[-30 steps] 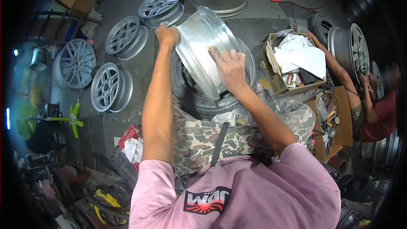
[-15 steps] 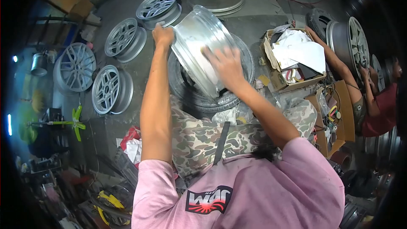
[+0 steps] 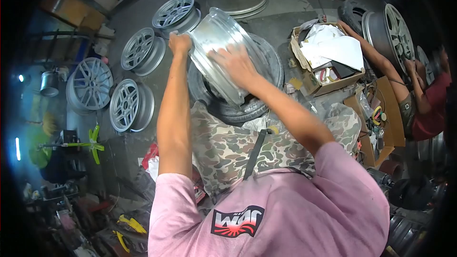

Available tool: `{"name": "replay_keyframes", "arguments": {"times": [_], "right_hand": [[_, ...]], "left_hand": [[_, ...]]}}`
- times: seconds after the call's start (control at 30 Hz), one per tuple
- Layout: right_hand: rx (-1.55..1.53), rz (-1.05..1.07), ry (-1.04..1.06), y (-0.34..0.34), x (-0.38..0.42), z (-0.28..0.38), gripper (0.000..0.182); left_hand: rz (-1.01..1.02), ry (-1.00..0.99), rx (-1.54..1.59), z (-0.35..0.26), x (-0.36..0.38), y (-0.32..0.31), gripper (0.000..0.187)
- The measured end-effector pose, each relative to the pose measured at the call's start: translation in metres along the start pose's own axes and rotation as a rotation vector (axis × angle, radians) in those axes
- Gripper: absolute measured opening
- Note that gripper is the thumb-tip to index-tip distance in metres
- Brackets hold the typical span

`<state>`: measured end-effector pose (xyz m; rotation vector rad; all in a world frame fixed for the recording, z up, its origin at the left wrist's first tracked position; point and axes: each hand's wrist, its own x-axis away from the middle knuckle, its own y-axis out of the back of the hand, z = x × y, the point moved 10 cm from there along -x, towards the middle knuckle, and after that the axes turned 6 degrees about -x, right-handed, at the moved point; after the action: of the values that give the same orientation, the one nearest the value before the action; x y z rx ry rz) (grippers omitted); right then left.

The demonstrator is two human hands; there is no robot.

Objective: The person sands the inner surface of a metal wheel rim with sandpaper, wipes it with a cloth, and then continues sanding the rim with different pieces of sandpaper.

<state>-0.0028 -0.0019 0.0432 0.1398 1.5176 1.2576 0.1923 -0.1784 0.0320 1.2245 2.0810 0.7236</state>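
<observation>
A bare silver wheel rim (image 3: 214, 31) leans at a tilt over a black tyre (image 3: 275, 66) that lies flat on the floor in front of my knees. My left hand (image 3: 181, 44) is closed around the rim's left edge. My right hand (image 3: 234, 66) lies on the outer barrel of the rim, its fingers stretched out and somewhat blurred. Whether anything thin sits beneath those fingers is hidden. Camouflage cloth (image 3: 228, 152) covers my lap just below the tyre.
Several spoked wheels, one of them (image 3: 124, 104), stand on the floor at left and behind. On the right are a cardboard box (image 3: 328, 85) with papers and a second open box (image 3: 392, 114). Further right, a co-worker's arm (image 3: 376, 59) reaches toward another wheel (image 3: 400, 33).
My right hand has slid left and slightly up across the rim's barrel. The left hand keeps its hold on the edge. The whole view has shifted slightly.
</observation>
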Motion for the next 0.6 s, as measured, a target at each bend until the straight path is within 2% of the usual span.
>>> {"name": "replay_keyframes", "arguments": {"times": [0.13,0.23,0.3,0.37,0.47,0.57,0.6], "right_hand": [[0.092,0.052,0.018,-0.016,-0.031,-0.004,0.053],[-0.074,0.005,0.059,0.005,0.046,0.001,0.053],[-0.013,0.141,0.077,0.006,0.11,0.001,0.055],[0.123,0.378,0.079,-0.024,0.177,-0.01,0.056],[0.014,0.366,-0.067,-0.026,0.219,-0.028,0.045],[-0.079,0.246,-0.18,0.009,0.198,-0.027,0.042],[-0.113,0.209,-0.2,0.01,0.198,-0.031,0.04]], "left_hand": [[0.022,-0.02,-0.034,0.0,-0.005,-0.003,0.049],[0.037,-0.015,-0.022,0.006,-0.009,-0.01,0.052],[0.009,-0.021,-0.024,-0.001,-0.003,-0.004,0.054],[0.007,-0.017,-0.028,0.0,-0.001,-0.007,0.055],[-0.054,0.04,0.057,0.01,-0.001,0.004,0.053],[-0.098,0.02,0.107,0.014,0.012,0.009,0.052],[-0.074,-0.048,0.133,0.005,0.026,0.013,0.055]]}}
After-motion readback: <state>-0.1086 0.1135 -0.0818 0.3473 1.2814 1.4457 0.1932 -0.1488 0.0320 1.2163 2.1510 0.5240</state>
